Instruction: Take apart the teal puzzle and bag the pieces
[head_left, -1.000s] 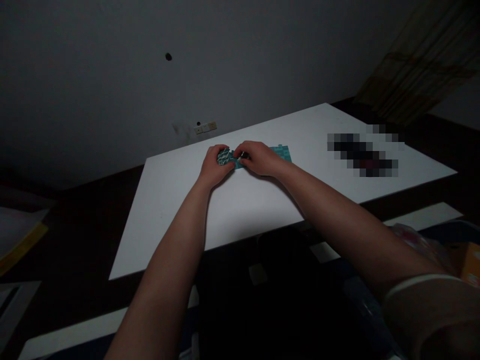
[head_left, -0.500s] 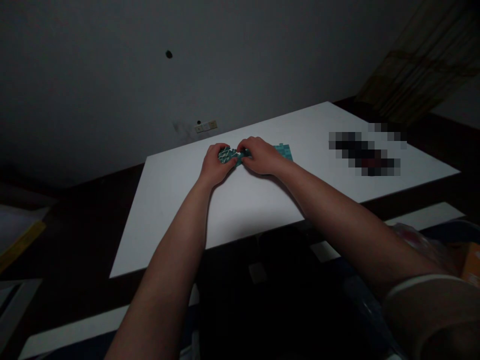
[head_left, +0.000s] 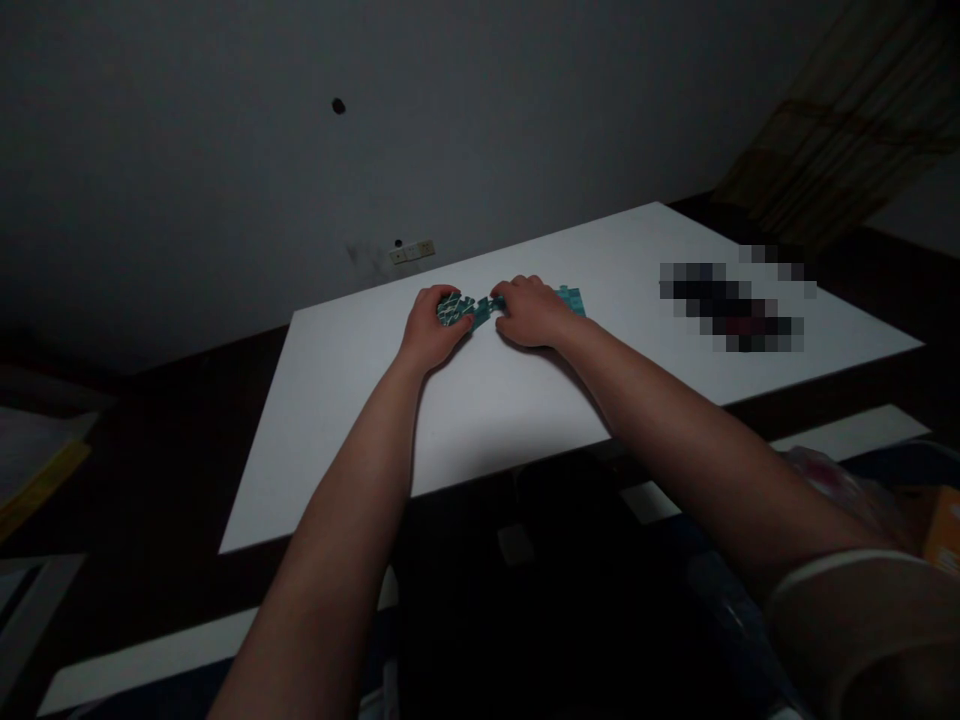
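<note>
Dimly lit, the grey wall (head_left: 225,180) bore a dark round spot (head_left: 338,106), and lower down a row of sockets (head_left: 412,252) beside dark smudges (head_left: 364,261). A white counter (head_left: 322,420), its top the brightest surface in view, stood near the wall over a dark floor (head_left: 187,430), and at the far right a brownish curtain (head_left: 806,140) hung in folds, deep in shadow

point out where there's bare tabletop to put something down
The white table is bare left of the left hand, between the forearms, and between the teal puzzle pieces and the pixelated patch. It's crowded at the pieces, where the right hand is too; the patch's contents can't be told.
</note>
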